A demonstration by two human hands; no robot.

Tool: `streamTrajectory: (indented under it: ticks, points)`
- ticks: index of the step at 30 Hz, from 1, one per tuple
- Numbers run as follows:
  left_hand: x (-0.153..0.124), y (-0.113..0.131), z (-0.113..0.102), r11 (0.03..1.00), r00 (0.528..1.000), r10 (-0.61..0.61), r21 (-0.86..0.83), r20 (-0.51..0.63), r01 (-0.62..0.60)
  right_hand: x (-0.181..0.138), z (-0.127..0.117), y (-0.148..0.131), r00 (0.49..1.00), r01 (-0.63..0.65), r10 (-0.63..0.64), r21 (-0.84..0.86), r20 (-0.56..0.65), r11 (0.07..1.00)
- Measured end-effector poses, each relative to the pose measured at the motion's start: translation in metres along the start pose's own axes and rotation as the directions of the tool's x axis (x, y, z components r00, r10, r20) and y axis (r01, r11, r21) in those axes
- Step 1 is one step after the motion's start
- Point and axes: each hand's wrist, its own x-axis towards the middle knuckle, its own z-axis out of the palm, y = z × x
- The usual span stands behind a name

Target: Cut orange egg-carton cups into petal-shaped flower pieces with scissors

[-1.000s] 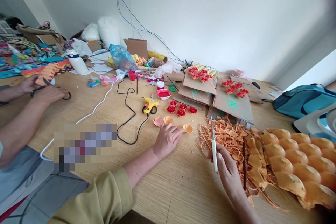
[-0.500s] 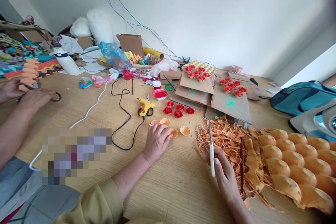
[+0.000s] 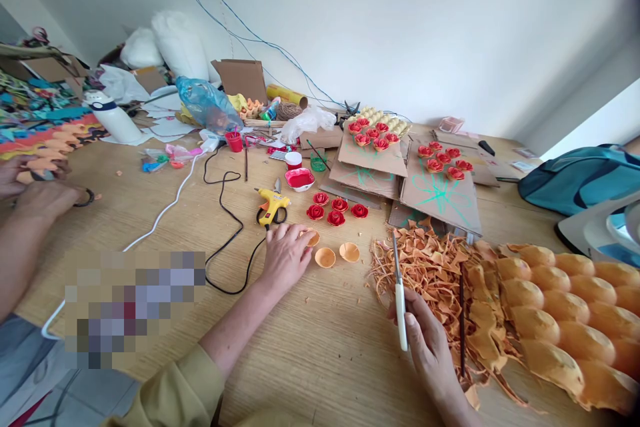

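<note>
My left hand (image 3: 286,255) reaches over the table with fingers spread and slightly bent, over the left end of a small group of orange cups. One orange cup (image 3: 312,237) shows beside its fingertips; whatever lies under the palm is hidden. Two more cups, a middle cup (image 3: 325,257) and a right cup (image 3: 349,252), stand apart from it. In my right hand (image 3: 425,340) are white-handled scissors (image 3: 401,313), seen edge-on with the blades pointing away. Orange cut scraps (image 3: 425,267) lie in a heap just beyond that hand.
Behind the cups are several red flowers (image 3: 336,218), a yellow glue gun (image 3: 273,203) with its cord and a dish of red paint (image 3: 299,179). Cardboard sheets (image 3: 440,203) carry more flowers. An orange egg tray (image 3: 565,307) lies right. A co-worker's hands (image 3: 43,197) work at left.
My left hand has moved left along the cups, uncovering the middle one and covering the leftmost one. My right hand still holds the scissors in much the same place. The view has shifted slightly.
</note>
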Motion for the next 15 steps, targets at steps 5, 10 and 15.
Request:
streamTrajectory:
  ticks: [5,10,15]
  points:
    - [0.001,0.001,0.005,0.999,0.996,-0.001,0.045,0.087,-0.003,0.000,-0.001,0.000,1.000,-0.003,0.003,-0.016,0.002,1.000]
    - [0.005,0.006,0.011,0.998,0.995,0.053,-0.029,0.082,-0.050,0.001,-0.001,-0.001,1.000,0.001,-0.001,-0.016,0.003,1.000]
    - [0.010,0.011,0.013,0.982,0.990,0.112,-0.164,0.090,-0.096,0.001,-0.002,-0.001,1.000,0.004,-0.003,-0.026,0.006,1.000]
